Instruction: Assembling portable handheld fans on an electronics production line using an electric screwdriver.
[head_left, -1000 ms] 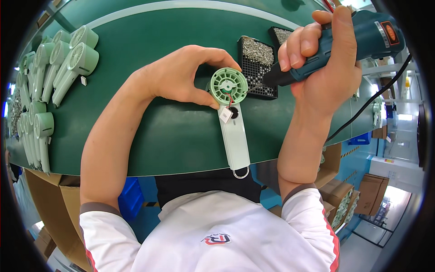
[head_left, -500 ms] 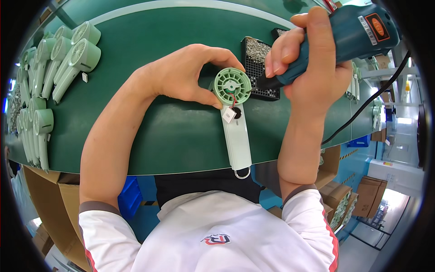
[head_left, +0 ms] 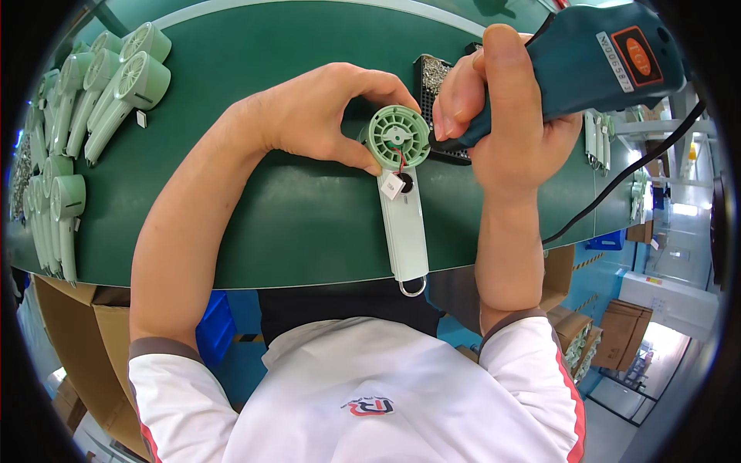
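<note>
A pale green handheld fan (head_left: 407, 231) lies on the green table, its round head away from me and its metal loop over the near edge. My left hand (head_left: 312, 116) grips the head's rim between thumb and fingers. Inside the open head are ribs, a motor hub, red and dark wires and a small white tag. My right hand (head_left: 515, 116) is wrapped round a teal electric screwdriver (head_left: 590, 65), tilted with its dark nose against or just beside the head's right rim. The bit and any screw there cannot be made out.
A black tray (head_left: 434, 73) of small metal screws stands behind the screwdriver. Several finished-looking green fans (head_left: 116, 92) lie at the left. The screwdriver's black cord (head_left: 629, 171) hangs down at the right. Cardboard boxes (head_left: 73, 339) and a blue crate (head_left: 216, 328) sit below the table edge.
My right hand has brought the screwdriver left and slightly down, so its nose is now close at the fan's rim and the thin bit no longer shows. My left hand keeps its hold.
</note>
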The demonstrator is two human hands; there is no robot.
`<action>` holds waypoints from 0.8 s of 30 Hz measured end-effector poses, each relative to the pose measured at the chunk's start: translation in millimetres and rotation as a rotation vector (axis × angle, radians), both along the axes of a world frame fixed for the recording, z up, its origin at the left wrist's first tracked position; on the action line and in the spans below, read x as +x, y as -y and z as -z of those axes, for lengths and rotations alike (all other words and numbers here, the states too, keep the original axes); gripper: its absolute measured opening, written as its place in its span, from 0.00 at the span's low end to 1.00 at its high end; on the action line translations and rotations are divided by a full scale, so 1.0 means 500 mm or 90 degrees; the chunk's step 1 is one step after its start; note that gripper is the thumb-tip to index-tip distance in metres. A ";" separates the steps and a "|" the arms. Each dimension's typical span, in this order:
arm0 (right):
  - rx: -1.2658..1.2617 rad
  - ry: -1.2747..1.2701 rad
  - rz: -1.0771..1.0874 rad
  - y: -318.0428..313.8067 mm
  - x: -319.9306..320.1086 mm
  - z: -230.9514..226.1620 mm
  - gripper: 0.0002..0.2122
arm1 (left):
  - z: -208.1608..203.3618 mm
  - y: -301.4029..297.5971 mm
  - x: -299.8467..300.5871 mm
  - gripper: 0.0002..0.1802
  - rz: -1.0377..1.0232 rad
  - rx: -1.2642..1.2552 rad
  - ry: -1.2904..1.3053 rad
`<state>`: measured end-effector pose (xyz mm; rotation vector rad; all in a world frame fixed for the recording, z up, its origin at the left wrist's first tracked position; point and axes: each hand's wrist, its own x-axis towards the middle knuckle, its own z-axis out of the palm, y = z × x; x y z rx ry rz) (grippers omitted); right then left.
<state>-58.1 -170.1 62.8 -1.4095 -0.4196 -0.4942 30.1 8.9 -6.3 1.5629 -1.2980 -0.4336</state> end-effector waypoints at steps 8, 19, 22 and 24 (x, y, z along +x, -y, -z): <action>-0.082 0.005 0.098 -0.014 0.000 0.013 0.07 | -0.019 -0.011 -0.009 0.34 -0.026 0.032 0.003; -0.036 -0.047 0.124 -0.022 -0.014 -0.004 0.07 | -0.039 -0.007 -0.021 0.36 -0.037 0.090 0.005; 0.048 -0.035 0.167 0.021 -0.050 -0.052 0.12 | -0.029 0.007 -0.017 0.35 -0.007 0.079 -0.019; 0.188 -0.110 0.244 0.057 -0.079 -0.121 0.18 | -0.031 -0.005 -0.018 0.35 -0.004 0.063 -0.025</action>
